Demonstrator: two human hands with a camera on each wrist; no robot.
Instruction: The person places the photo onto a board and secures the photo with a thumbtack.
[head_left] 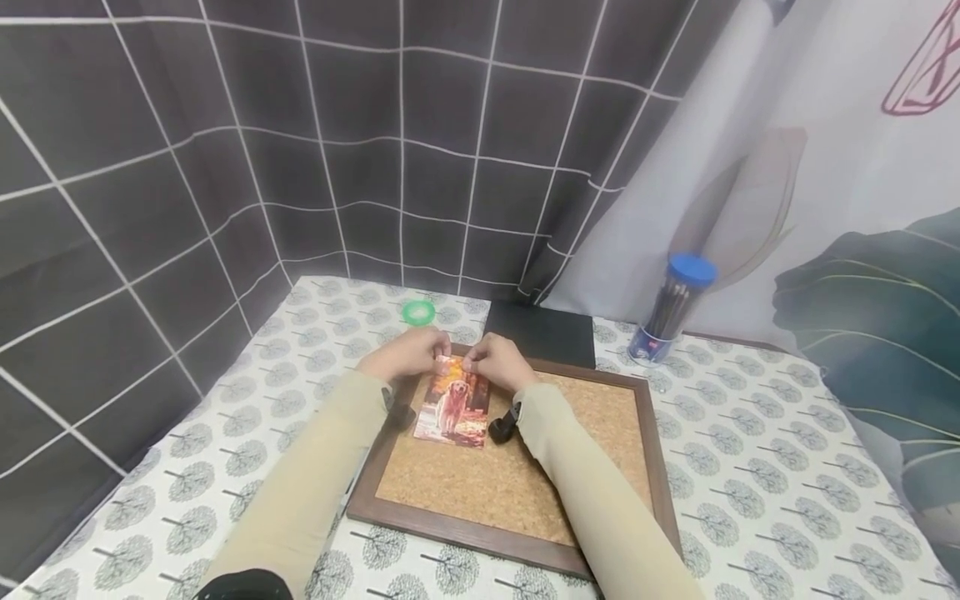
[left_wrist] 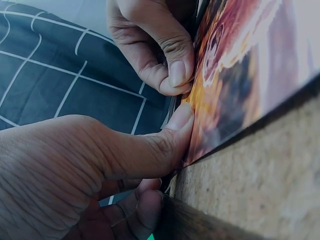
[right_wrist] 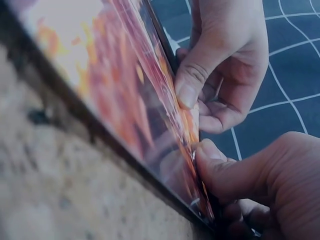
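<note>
Tree-print table (head_left: 750, 467): left hand (head_left: 403, 354) and right hand (head_left: 497, 360) pinch dog photo (head_left: 452, 406) top edge on cork board (head_left: 517, 475); likely light, glossy, bendy.

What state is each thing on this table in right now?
Dog photo print: lying on the cork, top edge pinched by both hands.
Left hand: grip on the photo's top edge.
Right hand: grip on the same edge.
Wood-framed cork board: flat on the table.
Blue-lidded clear pencil jar: upright, lid on.
</note>
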